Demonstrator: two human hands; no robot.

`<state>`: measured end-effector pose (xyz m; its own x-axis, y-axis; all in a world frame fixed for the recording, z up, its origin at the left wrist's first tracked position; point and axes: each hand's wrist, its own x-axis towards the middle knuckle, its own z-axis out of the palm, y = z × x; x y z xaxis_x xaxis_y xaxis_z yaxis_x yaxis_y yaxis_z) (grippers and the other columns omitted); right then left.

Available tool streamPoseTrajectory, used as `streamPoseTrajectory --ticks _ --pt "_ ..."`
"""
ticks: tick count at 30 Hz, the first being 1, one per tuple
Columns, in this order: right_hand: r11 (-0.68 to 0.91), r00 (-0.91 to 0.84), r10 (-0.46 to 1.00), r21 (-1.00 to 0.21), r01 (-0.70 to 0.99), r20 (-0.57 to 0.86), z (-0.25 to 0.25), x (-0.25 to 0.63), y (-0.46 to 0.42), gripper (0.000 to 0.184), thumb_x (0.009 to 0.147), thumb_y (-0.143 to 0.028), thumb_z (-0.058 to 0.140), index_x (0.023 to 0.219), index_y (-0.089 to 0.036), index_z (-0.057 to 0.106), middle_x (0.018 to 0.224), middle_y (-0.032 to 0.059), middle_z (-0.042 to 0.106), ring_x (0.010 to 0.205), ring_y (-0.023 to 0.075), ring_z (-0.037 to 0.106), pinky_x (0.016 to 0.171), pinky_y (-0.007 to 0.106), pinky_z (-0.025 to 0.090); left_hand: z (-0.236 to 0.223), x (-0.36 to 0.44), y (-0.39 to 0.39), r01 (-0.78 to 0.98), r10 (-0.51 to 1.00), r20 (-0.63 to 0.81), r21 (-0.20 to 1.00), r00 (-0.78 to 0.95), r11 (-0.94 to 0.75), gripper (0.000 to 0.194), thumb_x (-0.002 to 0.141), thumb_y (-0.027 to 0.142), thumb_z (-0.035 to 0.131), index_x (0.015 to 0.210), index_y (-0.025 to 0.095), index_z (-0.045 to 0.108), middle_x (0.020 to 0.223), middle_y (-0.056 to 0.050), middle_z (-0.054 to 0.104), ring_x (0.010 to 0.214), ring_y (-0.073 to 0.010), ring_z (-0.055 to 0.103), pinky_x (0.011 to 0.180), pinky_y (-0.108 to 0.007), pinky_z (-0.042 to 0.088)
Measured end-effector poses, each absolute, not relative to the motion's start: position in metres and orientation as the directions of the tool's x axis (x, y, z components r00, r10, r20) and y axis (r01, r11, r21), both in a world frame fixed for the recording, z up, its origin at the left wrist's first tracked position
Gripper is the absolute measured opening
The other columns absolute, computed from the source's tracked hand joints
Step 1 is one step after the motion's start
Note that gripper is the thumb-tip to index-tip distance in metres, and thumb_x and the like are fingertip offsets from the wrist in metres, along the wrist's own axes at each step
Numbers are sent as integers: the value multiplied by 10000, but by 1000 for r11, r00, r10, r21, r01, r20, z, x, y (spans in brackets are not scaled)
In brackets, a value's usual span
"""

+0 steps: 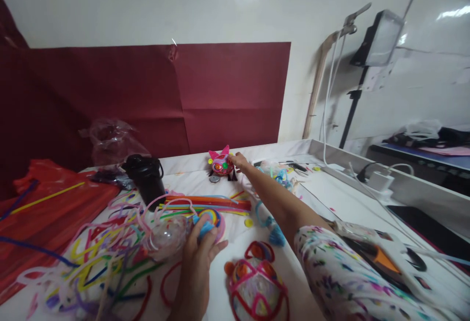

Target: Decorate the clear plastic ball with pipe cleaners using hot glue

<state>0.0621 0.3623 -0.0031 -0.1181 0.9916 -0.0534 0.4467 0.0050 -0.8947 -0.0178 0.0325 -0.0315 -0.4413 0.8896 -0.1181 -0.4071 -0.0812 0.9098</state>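
Observation:
My right hand (240, 162) reaches to the back of the table. Its fingers are closed at the right side of a small pink cat-like figure (220, 165) with pointed ears and a round patterned face. Nearer to me, my left hand (198, 257) has its fingers curled at a rainbow pipe-cleaner coil (214, 219) with a pink rim and a blue fuzzy part. A clear plastic ball (168, 235) lies just left of that hand. In front stands another clear ball wrapped in pink and red pipe cleaners (257, 286), with orange round pieces on it.
Loose pipe cleaners (91, 257) are heaped at left, beside a red plastic bag (55, 203) and a black flask (146, 179). A pipe-cleaner bundle (209, 204) lies mid-table. At right are a glue gun (389, 257), a dark phone-like slab (426, 228) and a white charger (380, 180).

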Motion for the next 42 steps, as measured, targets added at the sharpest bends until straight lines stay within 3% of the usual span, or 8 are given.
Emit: streamPoseTrajectory --ticks 9,15,23,27,30,33,38,42 --pt "148 -88 989 -792 592 119 26 79 350 349 933 -336 583 1237 -166 562 1238 96 592 1040 229 619 864 439 537 -29 -18 31 -392 887 -90 914 -453 -107 470 685 302 743 1138 200 669 1385 -113 519 1276 -342 497 803 -374 608" --pt "163 -138 986 -759 630 97 29 96 334 335 934 -336 581 1223 -167 573 1228 89 598 1031 229 622 858 430 541 -25 -15 30 -389 895 -89 916 -437 -99 524 703 277 725 1199 151 613 1379 -148 519 1264 -343 509 806 -383 607" --pt "213 -165 976 -761 613 140 53 122 300 331 934 -334 582 1223 -175 574 1239 89 593 1044 231 617 868 431 537 -31 -15 36 -405 885 -128 911 -448 -73 417 734 192 675 1145 150 622 1259 -150 617 1013 -278 681 750 -385 607" --pt "291 -269 949 -788 542 166 62 138 259 231 919 -274 603 1113 -149 624 1135 75 643 976 209 640 824 384 549 -32 -15 33 -393 925 -54 914 -376 -106 531 712 235 702 1219 145 573 1091 -127 679 919 -261 716 798 -390 587" --pt "317 -414 902 -839 442 123 55 149 213 77 868 -135 605 917 -130 665 818 45 695 733 159 674 655 260 540 -29 -10 28 -375 950 21 916 -313 -144 703 722 265 709 1363 205 427 1029 -86 688 896 -256 728 817 -400 577" --pt "299 -556 828 -892 338 67 38 155 161 53 830 -173 626 856 -146 662 710 12 685 592 129 653 531 217 515 -25 -4 23 -330 965 76 931 -249 -158 829 741 289 714 1440 255 270 963 -50 694 875 -246 731 820 -417 577" --pt "264 -692 717 -952 156 85 10 156 102 327 705 -476 741 727 -161 656 556 -21 620 488 109 573 463 211 461 -25 6 17 -224 988 129 964 -89 -146 859 763 296 699 1469 275 209 990 -53 694 824 -213 728 780 -381 591" --pt "338 -591 769 -939 53 244 3 157 86 372 626 -512 785 614 -163 658 526 -31 591 470 83 501 473 208 400 -25 11 12 -176 991 131 975 -30 -134 852 749 286 699 1467 273 238 1022 -60 687 792 -189 723 730 -334 597"
